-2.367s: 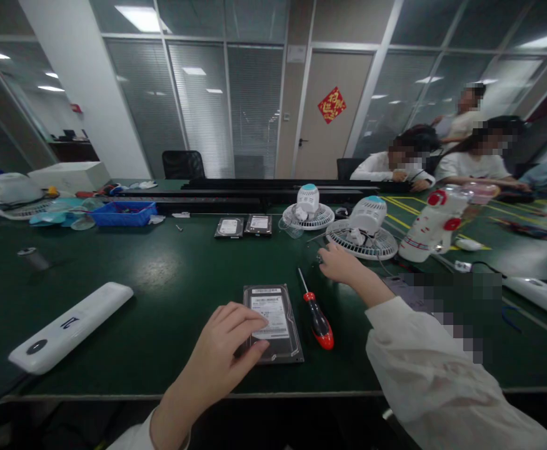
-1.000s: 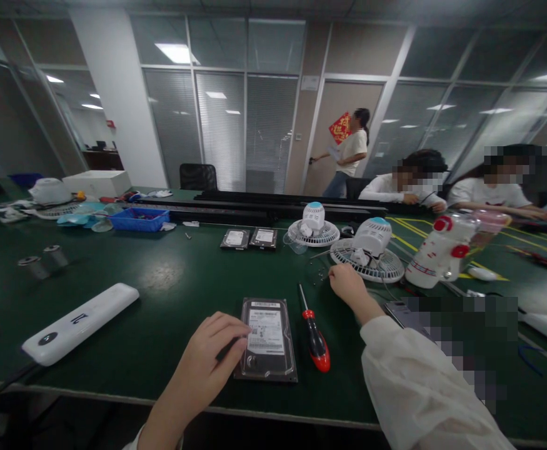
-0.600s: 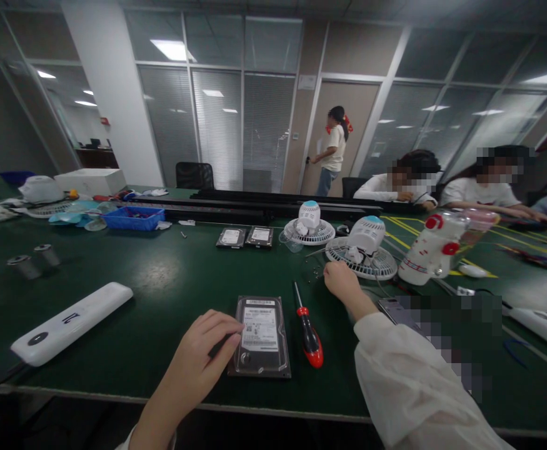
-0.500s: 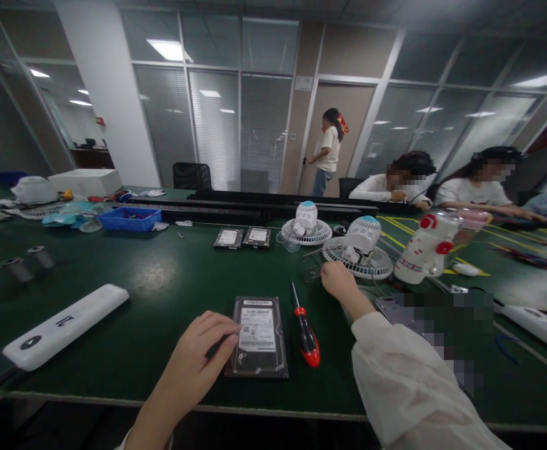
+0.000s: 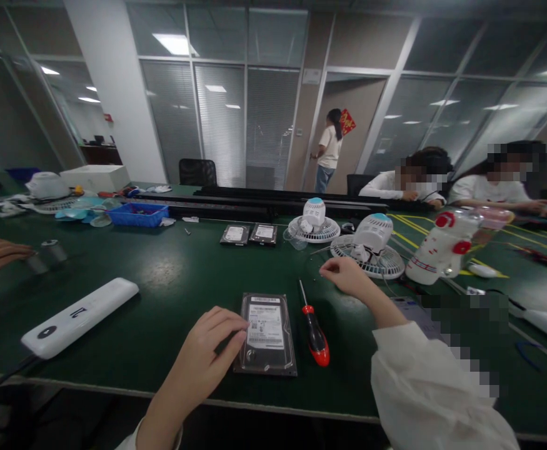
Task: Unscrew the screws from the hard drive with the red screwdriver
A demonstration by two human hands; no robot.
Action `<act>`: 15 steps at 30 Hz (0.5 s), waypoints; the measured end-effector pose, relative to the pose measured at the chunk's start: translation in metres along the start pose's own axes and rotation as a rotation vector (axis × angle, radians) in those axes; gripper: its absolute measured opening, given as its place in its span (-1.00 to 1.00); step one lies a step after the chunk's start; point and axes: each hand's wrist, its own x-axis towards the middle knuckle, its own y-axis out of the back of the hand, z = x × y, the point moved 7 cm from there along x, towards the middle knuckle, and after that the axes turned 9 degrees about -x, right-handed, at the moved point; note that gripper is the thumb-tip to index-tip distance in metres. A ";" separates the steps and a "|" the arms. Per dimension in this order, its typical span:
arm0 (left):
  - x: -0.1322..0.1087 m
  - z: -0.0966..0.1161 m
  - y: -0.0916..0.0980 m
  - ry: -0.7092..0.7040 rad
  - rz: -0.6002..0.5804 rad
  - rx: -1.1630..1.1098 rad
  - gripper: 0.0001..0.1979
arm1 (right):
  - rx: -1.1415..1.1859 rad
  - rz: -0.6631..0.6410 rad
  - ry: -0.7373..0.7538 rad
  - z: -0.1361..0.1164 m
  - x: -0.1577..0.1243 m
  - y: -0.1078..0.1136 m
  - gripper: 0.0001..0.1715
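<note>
Glass-walled office (image 5: 221, 131), green desk (image 5: 170, 337). Left hand (image 5: 210, 340) loosely open, fingertips at left side of hard drive (image 5: 268, 357); drive lies flat by desk's near edge. Right hand (image 5: 346, 275) farther in, fingertips drawn together; can't tell if holding anything. Screwdriver (image 5: 315, 334) just right of drive.

Hard drive (image 5: 270, 359): dark smooth metal, faint sheen; label (image 5: 264, 327) on it matt white paper. Screwdriver (image 5: 314, 325): glossy red-and-black plastic handle (image 5: 317, 332), bright metal shaft (image 5: 302, 293). Tabletop (image 5: 170, 294): smooth green, semi-gloss, hazy light reflection. Power strip (image 5: 80, 317): glossy white plastic. Cylinder (image 5: 54, 252): dull silvery metal. Tray (image 5: 139, 217): blue plastic. Fan (image 5: 374, 232): white plastic, ribbed grille (image 5: 388, 262). Sleeve (image 5: 427, 381): thin white cloth, softly creased.
</note>
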 end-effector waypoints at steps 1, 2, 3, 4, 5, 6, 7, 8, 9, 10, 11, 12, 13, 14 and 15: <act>0.000 0.000 0.000 0.003 -0.002 0.000 -0.80 | 0.074 -0.036 0.052 -0.010 -0.004 -0.001 -0.74; 0.000 0.000 0.000 0.003 -0.001 -0.002 -0.81 | 0.146 -0.082 0.103 -0.020 -0.009 -0.004 -0.74; 0.000 -0.001 0.000 0.004 0.000 -0.005 -0.81 | 0.215 -0.134 0.154 -0.030 -0.014 -0.008 -0.74; 0.000 -0.001 0.000 0.005 -0.001 -0.007 -0.81 | 0.277 -0.187 0.198 -0.040 -0.019 -0.013 -0.73; 0.000 -0.001 -0.001 0.007 -0.004 -0.008 -0.81 | 0.330 -0.246 0.239 -0.049 -0.025 -0.019 -0.71; 0.000 -0.002 -0.001 0.011 -0.010 -0.008 -0.81 | 0.372 -0.297 0.272 -0.057 -0.030 -0.024 -0.69; -0.001 -0.003 -0.002 0.014 -0.016 -0.007 -0.80 | 0.403 -0.347 0.298 -0.064 -0.034 -0.029 -0.68; -0.001 -0.003 -0.002 0.016 -0.022 -0.005 -0.80 | 0.423 -0.391 0.318 -0.070 -0.039 -0.033 -0.68; -0.001 -0.003 -0.002 0.014 -0.024 -0.003 -0.80 | 0.434 -0.427 0.332 -0.075 -0.042 -0.036 -0.70; -0.001 -0.003 -0.002 0.012 -0.027 -0.002 -0.80 | 0.435 -0.456 0.342 -0.078 -0.045 -0.039 -0.73; -0.001 -0.002 -0.002 0.009 -0.027 -0.001 -0.81 | 0.429 -0.477 0.347 -0.081 -0.048 -0.040 -0.75; -0.001 -0.002 -0.002 0.005 -0.027 -0.001 -0.81 | 0.419 -0.492 0.348 -0.083 -0.050 -0.041 -0.78; -0.001 -0.001 -0.002 0.000 -0.025 -0.001 -0.81 | 0.405 -0.501 0.348 -0.084 -0.051 -0.041 -0.80; 0.000 -0.001 -0.002 -0.003 -0.023 0.001 -0.81 | 0.389 -0.507 0.346 -0.085 -0.053 -0.042 -0.82; 0.000 -0.001 -0.001 -0.005 -0.021 0.005 -0.81 | 0.373 -0.511 0.344 -0.086 -0.054 -0.042 -0.83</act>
